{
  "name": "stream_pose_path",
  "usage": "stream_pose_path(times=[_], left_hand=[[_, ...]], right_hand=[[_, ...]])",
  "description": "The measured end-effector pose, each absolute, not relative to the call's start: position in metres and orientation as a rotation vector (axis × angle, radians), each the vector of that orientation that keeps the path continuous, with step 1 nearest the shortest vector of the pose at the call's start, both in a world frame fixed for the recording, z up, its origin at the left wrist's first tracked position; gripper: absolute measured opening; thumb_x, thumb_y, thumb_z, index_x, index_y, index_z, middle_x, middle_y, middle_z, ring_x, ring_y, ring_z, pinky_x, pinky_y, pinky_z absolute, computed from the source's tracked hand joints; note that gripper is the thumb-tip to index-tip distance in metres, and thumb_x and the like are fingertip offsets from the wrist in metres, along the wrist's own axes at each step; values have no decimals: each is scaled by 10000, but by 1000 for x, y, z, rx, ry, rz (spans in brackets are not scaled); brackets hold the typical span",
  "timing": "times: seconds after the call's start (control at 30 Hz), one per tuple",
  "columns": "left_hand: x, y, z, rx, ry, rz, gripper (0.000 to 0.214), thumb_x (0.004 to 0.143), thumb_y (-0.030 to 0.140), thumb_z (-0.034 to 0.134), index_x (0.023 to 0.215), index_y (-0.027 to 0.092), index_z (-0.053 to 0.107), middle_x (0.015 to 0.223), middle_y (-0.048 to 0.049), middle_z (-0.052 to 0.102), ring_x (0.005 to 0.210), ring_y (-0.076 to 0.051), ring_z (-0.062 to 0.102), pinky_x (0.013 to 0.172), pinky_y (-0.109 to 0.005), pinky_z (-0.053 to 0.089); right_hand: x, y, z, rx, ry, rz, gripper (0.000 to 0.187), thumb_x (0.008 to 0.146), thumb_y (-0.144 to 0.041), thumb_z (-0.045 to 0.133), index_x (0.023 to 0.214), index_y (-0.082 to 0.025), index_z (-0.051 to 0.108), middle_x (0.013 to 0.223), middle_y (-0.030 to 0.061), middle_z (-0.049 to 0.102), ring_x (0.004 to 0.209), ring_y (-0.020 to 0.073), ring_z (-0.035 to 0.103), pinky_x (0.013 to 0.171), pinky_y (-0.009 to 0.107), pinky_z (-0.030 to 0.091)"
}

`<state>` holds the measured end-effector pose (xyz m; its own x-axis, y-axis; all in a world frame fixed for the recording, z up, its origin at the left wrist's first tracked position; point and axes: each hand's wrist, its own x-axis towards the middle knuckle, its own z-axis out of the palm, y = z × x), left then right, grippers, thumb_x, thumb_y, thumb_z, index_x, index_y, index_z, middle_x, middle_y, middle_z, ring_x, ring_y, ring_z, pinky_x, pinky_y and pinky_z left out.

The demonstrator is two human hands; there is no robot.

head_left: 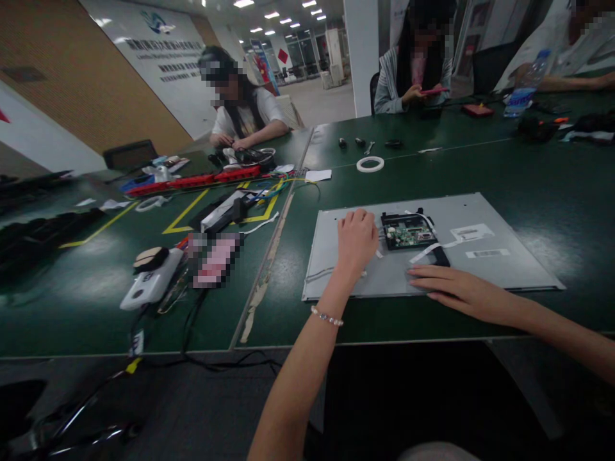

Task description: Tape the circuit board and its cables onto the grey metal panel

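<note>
A grey metal panel (509,266) lies flat on the green table in front of me, back side up. A small green circuit board (407,232) sits near its middle, with white ribbon cables (435,248) running off it. My left hand (356,240) rests on the panel just left of the board, fingers curled into a loose fist; whether it holds anything is hidden. My right hand (454,289) lies flat on the panel's near edge, fingers stretched out toward the left, holding nothing.
A white tape ring (369,164) and small tools lie beyond the panel. To the left are a white device (150,282), cables and a red power strip (192,182). Three other people sit across the table; a water bottle (526,85) stands far right.
</note>
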<state>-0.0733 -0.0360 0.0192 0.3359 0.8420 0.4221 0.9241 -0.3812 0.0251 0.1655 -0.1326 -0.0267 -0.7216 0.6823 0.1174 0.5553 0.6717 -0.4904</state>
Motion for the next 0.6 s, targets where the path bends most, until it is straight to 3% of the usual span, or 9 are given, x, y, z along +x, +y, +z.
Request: stream_pose_path(times=[0.6], left_hand=[[-73, -34, 13, -2429, -1661, -497, 169, 930, 189, 444, 943, 187, 612, 1039, -73, 619, 998, -220, 541, 827, -343, 413]], right_hand=[[174, -126, -42, -1156, -2372, 530, 406, 992, -392, 367, 1337, -272, 544, 1445, -2, 394, 1330, 180, 383, 1144, 406, 326]])
